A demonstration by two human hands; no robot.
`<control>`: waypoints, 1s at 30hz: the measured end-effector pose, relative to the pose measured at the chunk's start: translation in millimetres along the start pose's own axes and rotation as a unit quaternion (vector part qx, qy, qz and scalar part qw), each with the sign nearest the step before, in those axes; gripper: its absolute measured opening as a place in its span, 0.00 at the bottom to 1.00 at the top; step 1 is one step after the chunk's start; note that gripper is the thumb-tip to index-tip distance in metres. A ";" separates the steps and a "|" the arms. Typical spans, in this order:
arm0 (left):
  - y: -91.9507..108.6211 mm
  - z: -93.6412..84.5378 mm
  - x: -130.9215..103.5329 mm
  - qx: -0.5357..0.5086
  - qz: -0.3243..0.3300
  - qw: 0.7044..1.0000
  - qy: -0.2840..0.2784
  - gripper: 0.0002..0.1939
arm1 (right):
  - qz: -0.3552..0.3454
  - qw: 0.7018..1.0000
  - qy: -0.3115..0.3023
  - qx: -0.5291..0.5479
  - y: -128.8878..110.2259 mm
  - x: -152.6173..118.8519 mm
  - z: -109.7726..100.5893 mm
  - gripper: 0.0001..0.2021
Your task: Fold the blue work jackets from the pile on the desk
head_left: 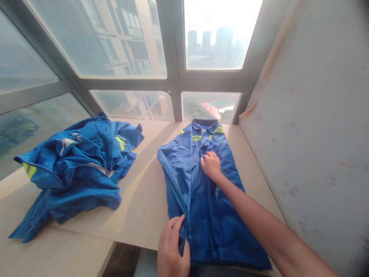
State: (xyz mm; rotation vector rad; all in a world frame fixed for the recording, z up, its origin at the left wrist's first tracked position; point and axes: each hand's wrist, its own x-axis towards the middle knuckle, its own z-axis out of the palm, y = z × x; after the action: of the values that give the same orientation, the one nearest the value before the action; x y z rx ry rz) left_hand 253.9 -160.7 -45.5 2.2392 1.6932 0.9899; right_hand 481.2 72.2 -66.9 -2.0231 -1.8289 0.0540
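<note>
A blue work jacket point(201, 215) with yellow-green reflective strips lies front up on the ledge, its collar toward the window. One sleeve is laid down along its left side. My left hand point(173, 248) is closed on the end of this sleeve near the hem, thumb on one side and fingers on the other. Higher up, my right hand point(211, 164) rests on the jacket's chest by the front placket, fingers curled onto the cloth. The fabric under those fingertips is partly hidden. The jacket's other sleeve is out of sight.
A second blue garment point(83, 165) with reflective strips lies crumpled to the left on the pale ledge point(138, 204). Framed windows point(174, 84) rise behind the ledge. A wall point(311, 127) with peeling edging stands close on the right. The ledge's front edge has a gap below.
</note>
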 end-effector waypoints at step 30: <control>25.3 66.2 -25.2 0.044 0.264 0.962 -0.046 0.14 | 0.039 0.999 -0.005 0.005 2.4 56.6 4.5 0.24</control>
State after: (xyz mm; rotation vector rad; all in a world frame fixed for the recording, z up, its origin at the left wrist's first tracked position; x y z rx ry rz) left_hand 309.6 -175.5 -93.8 2.8226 1.1371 0.8923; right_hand 490.0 127.7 -58.0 -2.0901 -1.7520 0.0953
